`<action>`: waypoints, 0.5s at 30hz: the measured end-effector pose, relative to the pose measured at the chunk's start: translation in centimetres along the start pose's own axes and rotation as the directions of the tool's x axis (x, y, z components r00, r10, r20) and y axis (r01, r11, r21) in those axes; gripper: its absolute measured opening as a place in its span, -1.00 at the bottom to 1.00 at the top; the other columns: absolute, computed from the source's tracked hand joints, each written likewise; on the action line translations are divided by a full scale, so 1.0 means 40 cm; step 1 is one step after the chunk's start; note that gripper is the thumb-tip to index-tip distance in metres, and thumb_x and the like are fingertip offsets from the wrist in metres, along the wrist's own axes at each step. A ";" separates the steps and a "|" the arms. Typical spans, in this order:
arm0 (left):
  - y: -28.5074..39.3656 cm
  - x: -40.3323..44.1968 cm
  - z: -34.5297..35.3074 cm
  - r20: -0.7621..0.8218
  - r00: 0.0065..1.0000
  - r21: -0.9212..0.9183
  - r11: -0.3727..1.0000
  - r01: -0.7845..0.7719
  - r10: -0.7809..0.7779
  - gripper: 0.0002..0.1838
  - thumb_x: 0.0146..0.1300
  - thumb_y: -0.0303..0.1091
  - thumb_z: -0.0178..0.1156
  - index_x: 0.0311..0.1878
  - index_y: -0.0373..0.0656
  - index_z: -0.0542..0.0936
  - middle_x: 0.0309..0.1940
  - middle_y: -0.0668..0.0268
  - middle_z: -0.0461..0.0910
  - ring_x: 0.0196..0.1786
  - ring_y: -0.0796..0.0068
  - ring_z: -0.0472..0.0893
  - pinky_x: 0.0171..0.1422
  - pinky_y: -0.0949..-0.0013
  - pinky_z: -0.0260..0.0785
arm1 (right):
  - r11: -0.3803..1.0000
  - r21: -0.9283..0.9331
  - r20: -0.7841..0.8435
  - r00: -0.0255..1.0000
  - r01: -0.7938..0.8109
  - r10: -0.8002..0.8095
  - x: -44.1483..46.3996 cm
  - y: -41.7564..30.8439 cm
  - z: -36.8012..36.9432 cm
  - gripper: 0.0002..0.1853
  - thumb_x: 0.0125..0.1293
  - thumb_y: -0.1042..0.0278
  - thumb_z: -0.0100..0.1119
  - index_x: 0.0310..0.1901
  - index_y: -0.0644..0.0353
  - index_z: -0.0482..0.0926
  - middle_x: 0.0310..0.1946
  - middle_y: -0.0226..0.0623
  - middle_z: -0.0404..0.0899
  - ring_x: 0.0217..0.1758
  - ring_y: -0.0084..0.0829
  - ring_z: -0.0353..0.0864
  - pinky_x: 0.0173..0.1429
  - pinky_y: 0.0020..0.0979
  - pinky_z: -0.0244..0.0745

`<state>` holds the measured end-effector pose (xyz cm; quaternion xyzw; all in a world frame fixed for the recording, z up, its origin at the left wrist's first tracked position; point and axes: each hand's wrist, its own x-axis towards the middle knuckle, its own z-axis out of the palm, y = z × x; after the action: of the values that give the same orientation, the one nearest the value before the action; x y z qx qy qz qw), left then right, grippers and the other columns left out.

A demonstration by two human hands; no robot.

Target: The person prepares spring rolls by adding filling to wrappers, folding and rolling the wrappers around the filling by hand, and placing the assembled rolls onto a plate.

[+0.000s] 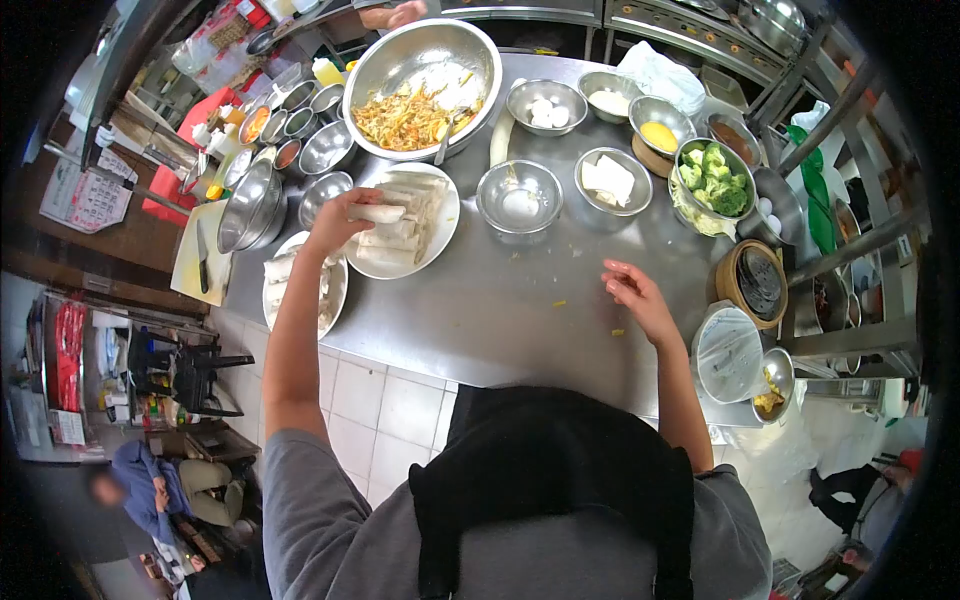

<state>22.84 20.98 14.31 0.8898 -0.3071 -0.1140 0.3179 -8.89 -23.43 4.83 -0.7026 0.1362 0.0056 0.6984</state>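
Observation:
My left hand (340, 222) pinches an uncooked spring roll (380, 214) just over a white oval plate (447, 215). More pale rolls (390, 240) lie in rows on that plate. Partly behind my left forearm is a second white plate (340, 308), also bearing rolls. Above the steel worktop (480, 310), on the right side, my right hand (640, 298) is held with its fingers apart and nothing in them. Beyond the first plate, a large steel bowl (480, 60) leans with shredded vegetable filling (405, 118) and a utensil in it.
Steel bowls hold broccoli (715, 178), white blocks (607, 180), yellow liquid (658, 137) and eggs (768, 215). One bowl (520, 197) has pale residue. A knife (202, 255) lies on a cutting board (190, 280). A bamboo steamer (733, 290) sits at right. Other people are in the background.

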 end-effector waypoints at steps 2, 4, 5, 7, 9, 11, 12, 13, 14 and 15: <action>-0.014 0.010 0.007 0.000 1.000 -0.027 1.000 0.004 -0.004 -0.40 -0.06 -0.62 0.46 0.16 -0.13 0.62 -0.01 0.31 0.72 0.11 0.43 0.65 0.28 0.36 0.44 | 1.000 0.004 -0.019 1.000 -0.003 0.003 -0.004 0.007 -0.008 -0.58 0.44 0.31 0.23 0.30 0.11 0.53 0.03 -0.37 0.63 0.02 -0.59 0.54 0.09 -0.52 0.43; -0.018 0.015 0.010 0.015 1.000 -0.029 1.000 -0.001 0.001 -0.39 -0.07 -0.62 0.46 0.15 -0.12 0.62 -0.02 0.32 0.72 0.11 0.45 0.65 0.29 0.36 0.43 | 1.000 -0.007 -0.036 0.999 -0.005 0.005 -0.006 0.010 -0.013 -0.58 0.44 0.31 0.24 0.30 0.11 0.53 0.02 -0.37 0.63 0.00 -0.59 0.54 0.08 -0.52 0.43; -0.021 0.018 0.011 0.024 1.000 -0.032 0.999 -0.005 0.005 -0.39 -0.08 -0.62 0.47 0.14 -0.12 0.63 -0.02 0.33 0.73 0.10 0.44 0.66 0.29 0.36 0.43 | 1.000 -0.004 -0.039 0.999 -0.005 0.005 -0.008 0.013 -0.014 -0.58 0.44 0.31 0.24 0.29 0.10 0.54 0.02 -0.38 0.63 0.00 -0.59 0.54 0.08 -0.52 0.43; -0.031 0.023 0.014 0.043 0.999 -0.038 0.999 -0.012 0.014 -0.40 -0.09 -0.63 0.48 0.13 -0.11 0.63 -0.03 0.34 0.73 0.08 0.43 0.66 0.28 0.35 0.44 | 1.000 0.001 -0.043 0.999 -0.003 0.003 -0.011 0.012 -0.014 -0.59 0.43 0.31 0.25 0.28 0.10 0.54 0.01 -0.38 0.63 -0.01 -0.60 0.53 0.07 -0.53 0.43; -0.033 0.020 0.018 0.035 0.999 0.016 0.999 -0.034 0.033 -0.43 -0.11 -0.63 0.48 0.08 -0.12 0.64 -0.02 0.35 0.72 0.09 0.42 0.65 0.29 0.32 0.42 | 1.000 0.006 -0.031 0.999 -0.009 0.010 -0.006 0.016 -0.011 -0.59 0.43 0.31 0.25 0.28 0.10 0.54 0.00 -0.39 0.63 -0.01 -0.60 0.53 0.07 -0.53 0.43; -0.030 0.018 0.021 0.018 0.998 0.095 0.994 -0.061 0.060 -0.45 -0.13 -0.61 0.49 0.04 -0.12 0.66 -0.01 0.34 0.71 0.09 0.38 0.64 0.30 0.29 0.40 | 1.000 0.014 -0.020 1.000 -0.012 0.013 -0.002 0.021 -0.004 -0.59 0.43 0.32 0.26 0.28 0.11 0.55 -0.01 -0.39 0.63 -0.01 -0.60 0.53 0.07 -0.53 0.44; -0.032 0.018 0.022 0.006 0.997 0.146 0.986 -0.076 0.076 -0.46 -0.14 -0.59 0.50 0.02 -0.11 0.66 -0.02 0.33 0.72 0.10 0.35 0.63 0.31 0.26 0.39 | 1.000 0.019 -0.015 1.000 -0.012 0.013 -0.001 0.021 0.001 -0.59 0.43 0.32 0.26 0.27 0.11 0.55 -0.01 -0.40 0.63 -0.01 -0.60 0.53 0.07 -0.53 0.44; -0.035 0.016 0.024 -0.006 0.996 0.197 0.976 -0.089 0.092 -0.47 -0.15 -0.58 0.51 0.00 -0.09 0.67 -0.03 0.32 0.72 0.11 0.31 0.63 0.32 0.24 0.38 | 1.000 0.025 -0.009 1.000 -0.012 0.012 0.000 0.020 0.006 -0.60 0.43 0.33 0.26 0.27 0.11 0.55 -0.02 -0.40 0.63 -0.01 -0.60 0.53 0.08 -0.53 0.44; -0.038 0.015 0.026 -0.022 0.995 0.214 0.973 -0.092 0.099 -0.47 -0.16 -0.56 0.52 -0.01 -0.09 0.68 -0.02 0.32 0.71 0.12 0.28 0.61 0.33 0.21 0.37 | 1.000 0.021 -0.008 1.000 -0.014 0.014 0.001 0.019 0.009 -0.60 0.43 0.33 0.26 0.27 0.11 0.55 -0.02 -0.40 0.63 -0.01 -0.60 0.53 0.08 -0.53 0.44; -0.035 0.011 0.030 -0.038 0.994 0.230 0.969 -0.095 0.106 -0.48 -0.16 -0.55 0.52 -0.02 -0.08 0.68 -0.01 0.31 0.70 0.13 0.24 0.59 0.35 0.19 0.35 | 1.000 0.017 -0.008 1.000 -0.016 0.016 0.001 0.016 0.013 -0.60 0.43 0.34 0.26 0.27 0.11 0.55 -0.02 -0.40 0.63 -0.01 -0.60 0.53 0.08 -0.52 0.45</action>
<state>23.38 20.96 12.49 0.9062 -0.3547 -0.0396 0.2268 -8.88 -22.93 4.19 -0.6957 0.1446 0.0073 0.7036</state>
